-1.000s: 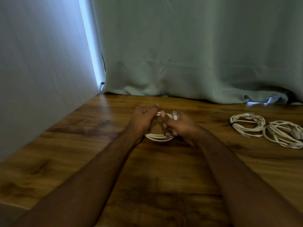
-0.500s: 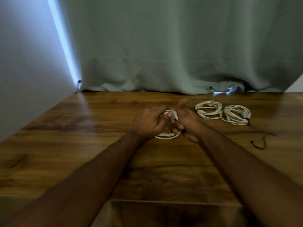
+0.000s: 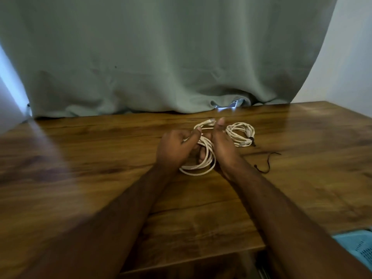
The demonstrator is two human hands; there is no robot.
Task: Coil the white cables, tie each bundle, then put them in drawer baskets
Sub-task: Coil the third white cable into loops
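Observation:
Both hands hold one coiled white cable just above the wooden table. My left hand grips the coil's left side and my right hand grips its right side, thumb raised. Behind my right hand lie two more coiled white cables: one mostly hidden by my fingers, the other to its right, bound with a dark tie. A loose black tie lies on the table right of my right wrist.
A grey-green curtain hangs along the table's far edge. A white wall stands at the right. The corner of a blue plastic basket shows below the table's near right edge.
The view has swung right, so the hands and the other coils sit nearer the frame's middle. The held coil has turned more upright between my hands. The blue basket has come into view.

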